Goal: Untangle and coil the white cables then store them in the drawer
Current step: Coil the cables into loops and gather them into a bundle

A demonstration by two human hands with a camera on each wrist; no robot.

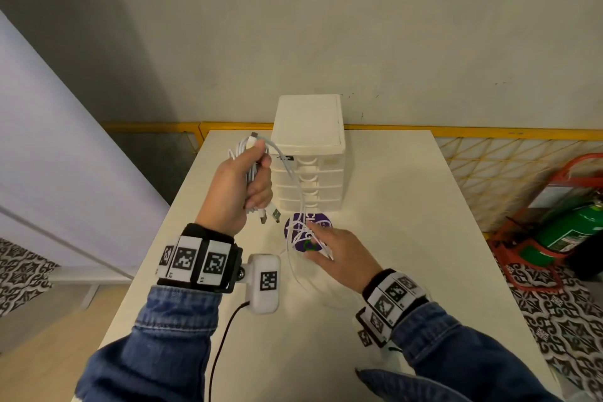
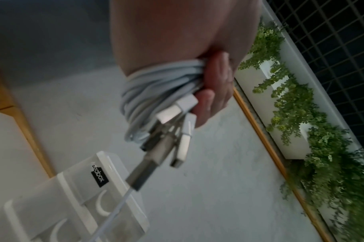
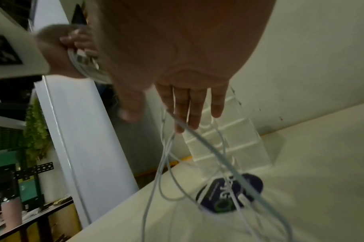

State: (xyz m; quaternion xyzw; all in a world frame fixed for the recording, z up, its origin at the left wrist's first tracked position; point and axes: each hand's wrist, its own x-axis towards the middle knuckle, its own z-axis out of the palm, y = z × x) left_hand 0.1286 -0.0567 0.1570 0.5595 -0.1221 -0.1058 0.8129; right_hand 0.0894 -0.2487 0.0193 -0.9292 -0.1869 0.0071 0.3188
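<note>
The left hand (image 1: 239, 186) clenches the coiled bundle of white cables (image 1: 254, 170) above the desk (image 1: 408, 222), keeping finished loops together, while the right hand (image 1: 339, 253), fingers straight, reaches into the loose strand (image 1: 295, 192) near the closed drawer unit (image 1: 308, 153).
</note>
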